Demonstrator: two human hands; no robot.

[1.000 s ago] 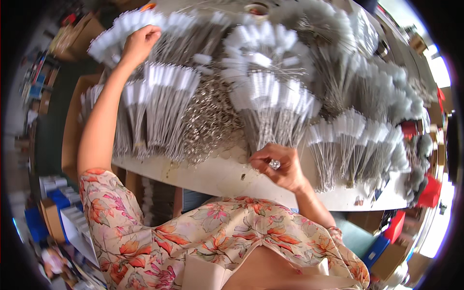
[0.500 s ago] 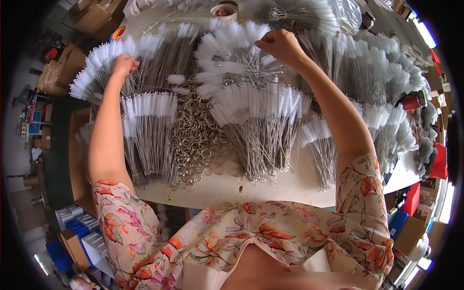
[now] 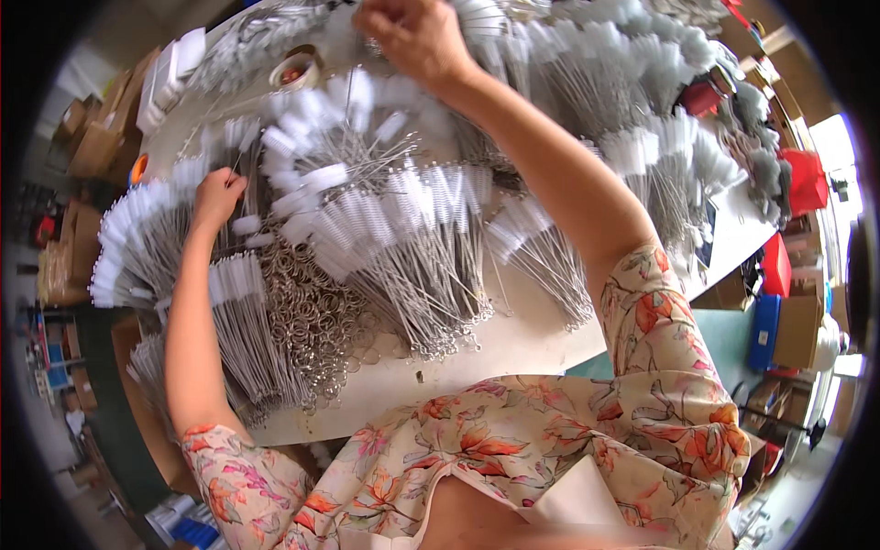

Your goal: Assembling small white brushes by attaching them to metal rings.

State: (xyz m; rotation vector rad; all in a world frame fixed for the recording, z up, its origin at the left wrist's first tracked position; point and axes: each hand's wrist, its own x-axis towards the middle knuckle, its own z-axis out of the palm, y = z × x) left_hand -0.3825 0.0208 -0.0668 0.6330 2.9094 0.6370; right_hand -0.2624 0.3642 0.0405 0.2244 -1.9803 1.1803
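Cluttered floor space and brown cardboard boxes [image 3: 87,229] surround a pale off-white surface [image 3: 390,390] crowded with brushes. Near its front edge lies a loose heap of shiny silver metal rings [image 3: 307,316], the landmark for everything else. Left of the heap stands a row of thin wire-stemmed brushes with white cylindrical bristles [image 3: 240,280]; a wider fan of white-bristled brushes [image 3: 133,243] spreads farther left and beyond. Just right of the heap lies a thick bundle of white-bristled brushes with looped wire ends [image 3: 403,229], and beyond the heap a looser tangle of white brushes [image 3: 321,151] points several ways.

The left hand [image 3: 218,199] is beyond the heap and to its left, fingers bunched together beside a thin upright wire (whether it grips that wire, I cannot tell). The right hand [image 3: 412,32] is well beyond the heap and to its right, cut by the upper edge of view, fingers curled; I cannot tell whether it holds anything. Far right of the heap and beyond it are grey-looking bristled brushes [image 3: 642,69].
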